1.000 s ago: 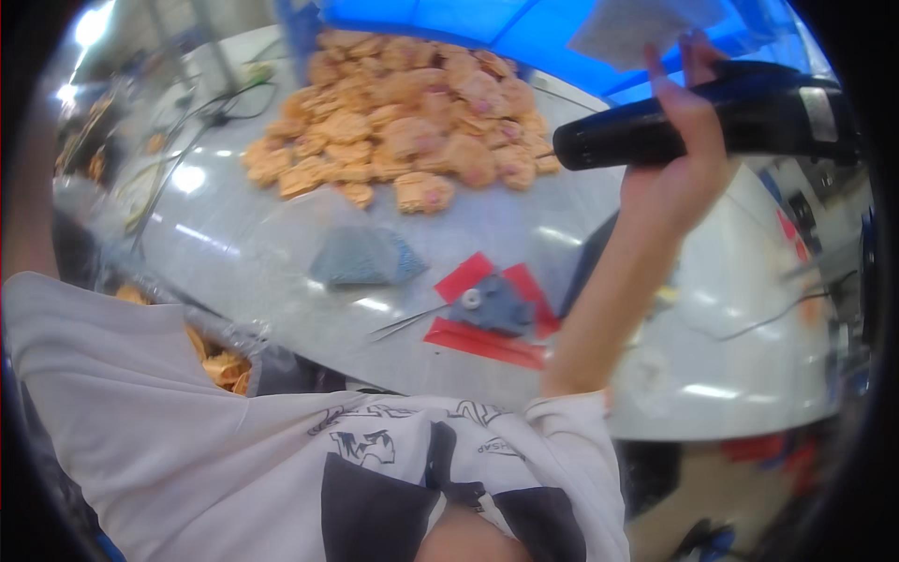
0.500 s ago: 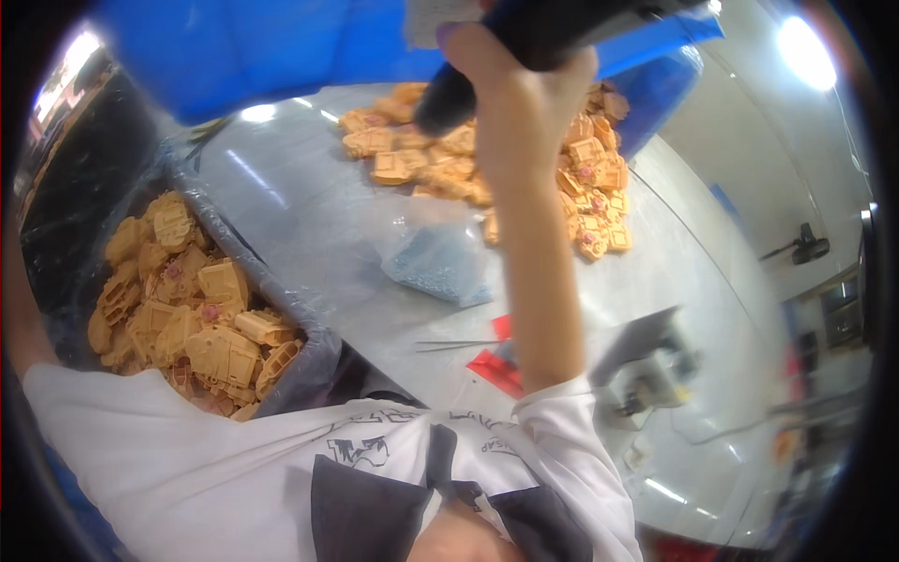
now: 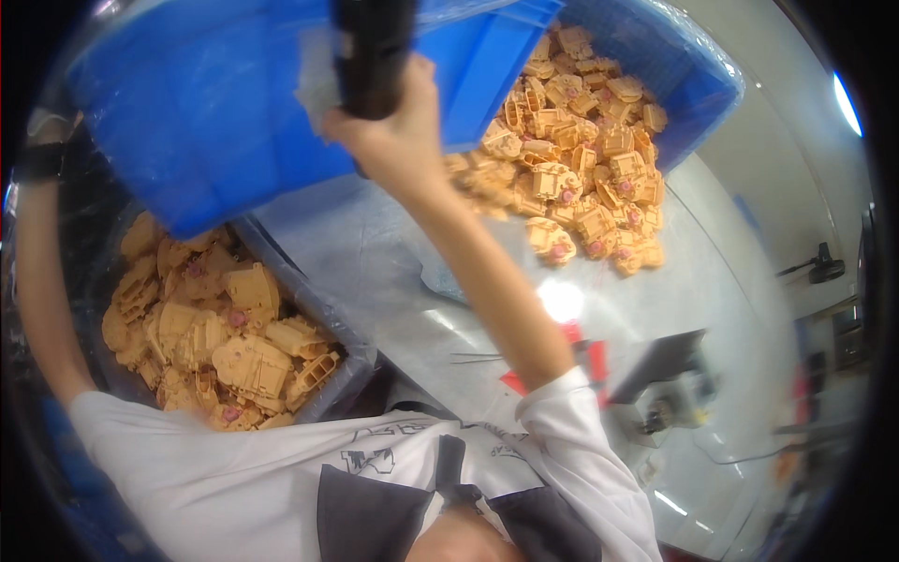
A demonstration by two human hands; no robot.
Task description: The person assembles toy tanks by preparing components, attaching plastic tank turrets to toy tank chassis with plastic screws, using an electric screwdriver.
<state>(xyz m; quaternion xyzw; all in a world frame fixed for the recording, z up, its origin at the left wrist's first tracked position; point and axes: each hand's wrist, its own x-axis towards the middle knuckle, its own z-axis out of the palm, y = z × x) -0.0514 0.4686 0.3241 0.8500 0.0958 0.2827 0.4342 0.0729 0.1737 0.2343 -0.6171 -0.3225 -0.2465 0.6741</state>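
My right hand is closed round a black cylindrical object, in front of a large blue crate. The object's kind cannot be made out. My left hand, with a black band at the wrist, is at the far left beside the crate's left end; its fingers are blurred. The crate is tilted over the table and over the far end of a film-lined bin. Pale orange moulded plastic parts lie heaped right of the crate, some with pinkish round pieces. More such parts fill the bin.
A blue wall wrapped in clear film stands behind the heap. Partly behind my right forearm lies a clear bag on the grey table. Red pieces, thin metal rods and a small grey device are nearer me.
The blue crate has come lower and nearer, now covering the bin's far end. My right hand has moved left with the black object, turned more upright. More of the orange heap shows; my left hand has appeared.
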